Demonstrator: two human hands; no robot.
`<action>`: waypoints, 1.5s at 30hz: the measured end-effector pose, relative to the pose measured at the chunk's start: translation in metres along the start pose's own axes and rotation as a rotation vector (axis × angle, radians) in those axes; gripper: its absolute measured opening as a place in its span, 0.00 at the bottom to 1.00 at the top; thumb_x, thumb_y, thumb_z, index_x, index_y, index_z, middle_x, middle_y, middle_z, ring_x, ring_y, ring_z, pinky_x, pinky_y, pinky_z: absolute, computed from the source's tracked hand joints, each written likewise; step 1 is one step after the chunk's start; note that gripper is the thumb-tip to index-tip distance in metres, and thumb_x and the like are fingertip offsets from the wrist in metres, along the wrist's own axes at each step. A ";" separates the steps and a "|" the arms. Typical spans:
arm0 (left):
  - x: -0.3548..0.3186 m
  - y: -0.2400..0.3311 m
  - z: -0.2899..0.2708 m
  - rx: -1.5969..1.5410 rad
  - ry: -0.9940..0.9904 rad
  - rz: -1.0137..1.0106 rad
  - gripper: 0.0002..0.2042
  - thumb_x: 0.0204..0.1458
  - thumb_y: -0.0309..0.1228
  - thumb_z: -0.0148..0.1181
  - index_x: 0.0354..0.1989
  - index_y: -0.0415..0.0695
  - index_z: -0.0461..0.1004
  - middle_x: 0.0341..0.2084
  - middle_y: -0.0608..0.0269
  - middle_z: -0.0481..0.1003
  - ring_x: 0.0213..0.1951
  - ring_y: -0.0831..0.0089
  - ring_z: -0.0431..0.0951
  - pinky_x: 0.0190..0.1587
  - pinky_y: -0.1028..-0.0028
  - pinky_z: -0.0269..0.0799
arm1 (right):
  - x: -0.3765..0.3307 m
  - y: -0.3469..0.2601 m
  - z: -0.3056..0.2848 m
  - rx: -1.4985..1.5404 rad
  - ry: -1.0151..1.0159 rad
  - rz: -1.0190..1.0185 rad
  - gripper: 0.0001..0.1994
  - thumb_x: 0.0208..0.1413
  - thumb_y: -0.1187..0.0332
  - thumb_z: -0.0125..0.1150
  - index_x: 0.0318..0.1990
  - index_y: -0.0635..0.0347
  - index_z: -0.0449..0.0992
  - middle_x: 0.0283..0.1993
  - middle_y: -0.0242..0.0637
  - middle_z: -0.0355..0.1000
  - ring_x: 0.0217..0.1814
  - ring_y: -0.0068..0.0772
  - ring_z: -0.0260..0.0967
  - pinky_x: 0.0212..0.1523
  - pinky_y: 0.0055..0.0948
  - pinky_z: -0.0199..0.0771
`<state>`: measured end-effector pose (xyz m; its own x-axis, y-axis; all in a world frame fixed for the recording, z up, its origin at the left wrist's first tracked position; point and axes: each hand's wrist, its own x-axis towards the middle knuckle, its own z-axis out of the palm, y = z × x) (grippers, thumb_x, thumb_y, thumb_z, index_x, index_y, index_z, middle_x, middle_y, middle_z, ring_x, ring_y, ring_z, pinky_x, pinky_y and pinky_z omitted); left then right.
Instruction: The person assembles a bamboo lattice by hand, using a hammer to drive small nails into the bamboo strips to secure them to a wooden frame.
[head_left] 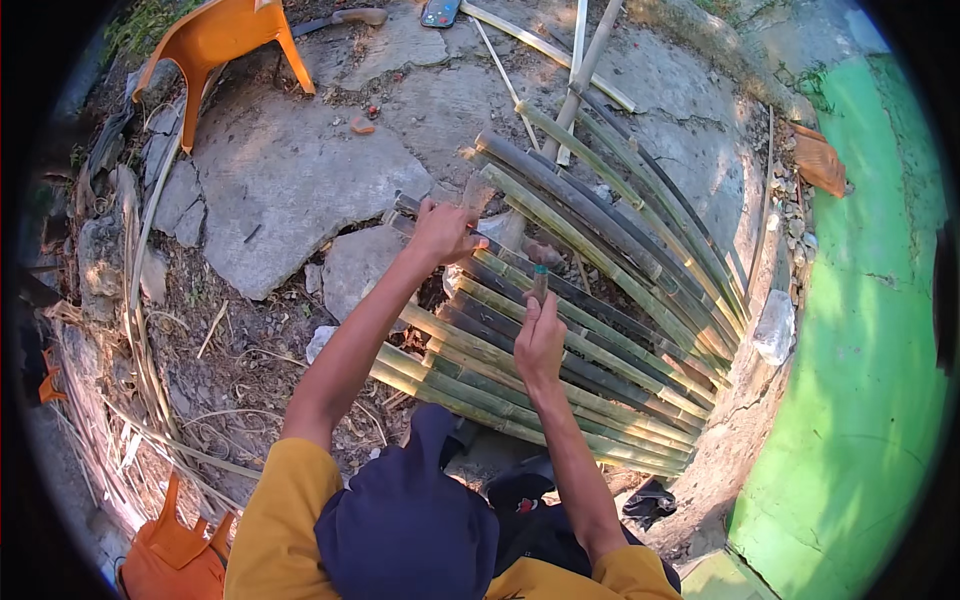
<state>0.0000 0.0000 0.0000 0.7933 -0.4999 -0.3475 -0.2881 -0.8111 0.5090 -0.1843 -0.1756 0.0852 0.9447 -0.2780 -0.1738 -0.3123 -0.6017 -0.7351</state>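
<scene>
Bamboo poles (600, 350) are lying fanned over the ground (300, 180); I am curling the left hand (445, 232) round one, gripping a hammer-like tool (540, 284) in the right hand (540, 338), ideally keeping both well apart.

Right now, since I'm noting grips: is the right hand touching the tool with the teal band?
Touching. The head view shows the right hand closed around the handle of the tool, just below its teal band.
</scene>
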 end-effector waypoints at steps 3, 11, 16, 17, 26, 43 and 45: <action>0.002 -0.003 -0.015 0.018 0.012 0.007 0.22 0.52 0.54 0.70 0.45 0.50 0.83 0.39 0.58 0.85 0.48 0.57 0.83 0.56 0.53 0.58 | -0.001 -0.013 -0.001 0.143 0.117 -0.071 0.12 0.77 0.64 0.47 0.53 0.63 0.72 0.24 0.56 0.72 0.27 0.61 0.76 0.27 0.52 0.64; 0.009 -0.015 -0.021 -0.032 -0.123 0.146 0.23 0.55 0.57 0.68 0.44 0.48 0.84 0.38 0.57 0.85 0.47 0.54 0.83 0.56 0.54 0.57 | 0.009 0.020 0.007 -0.019 0.152 -0.086 0.12 0.75 0.64 0.50 0.52 0.66 0.72 0.35 0.57 0.73 0.35 0.61 0.74 0.37 0.53 0.68; 0.018 -0.002 -0.008 -0.050 -0.065 0.166 0.20 0.54 0.52 0.70 0.42 0.48 0.84 0.41 0.58 0.86 0.49 0.54 0.84 0.65 0.42 0.55 | 0.036 0.047 -0.017 -0.085 0.214 -0.057 0.13 0.72 0.64 0.57 0.52 0.65 0.72 0.51 0.55 0.73 0.47 0.64 0.73 0.46 0.52 0.71; 0.015 0.001 -0.014 -0.062 -0.087 0.156 0.19 0.54 0.51 0.70 0.42 0.47 0.84 0.40 0.57 0.86 0.48 0.55 0.84 0.62 0.46 0.58 | 0.041 0.054 -0.012 -0.085 0.225 -0.064 0.13 0.71 0.64 0.58 0.53 0.65 0.73 0.49 0.55 0.74 0.49 0.66 0.73 0.47 0.53 0.72; 0.015 0.002 -0.013 -0.078 -0.052 0.203 0.14 0.54 0.42 0.70 0.37 0.43 0.81 0.33 0.54 0.83 0.41 0.52 0.82 0.60 0.53 0.62 | 0.056 0.069 -0.008 -0.011 0.272 0.023 0.11 0.65 0.69 0.64 0.48 0.64 0.71 0.41 0.55 0.78 0.44 0.68 0.76 0.42 0.58 0.73; 0.012 0.000 -0.018 -0.085 -0.009 0.200 0.18 0.51 0.45 0.72 0.35 0.41 0.81 0.31 0.54 0.83 0.39 0.52 0.81 0.57 0.54 0.60 | 0.060 0.065 -0.008 -0.014 0.244 0.005 0.14 0.63 0.70 0.63 0.51 0.59 0.67 0.47 0.53 0.79 0.47 0.67 0.78 0.44 0.61 0.77; 0.011 -0.003 -0.018 -0.066 0.015 0.203 0.18 0.51 0.46 0.71 0.36 0.41 0.82 0.32 0.53 0.83 0.40 0.51 0.82 0.57 0.54 0.61 | 0.059 0.062 -0.006 -0.007 0.245 0.024 0.14 0.62 0.71 0.65 0.50 0.61 0.68 0.45 0.53 0.79 0.48 0.67 0.77 0.44 0.59 0.77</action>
<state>0.0193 0.0017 0.0086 0.7303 -0.6464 -0.2212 -0.4077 -0.6721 0.6181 -0.1485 -0.2339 0.0328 0.8852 -0.4645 -0.0265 -0.3354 -0.5976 -0.7283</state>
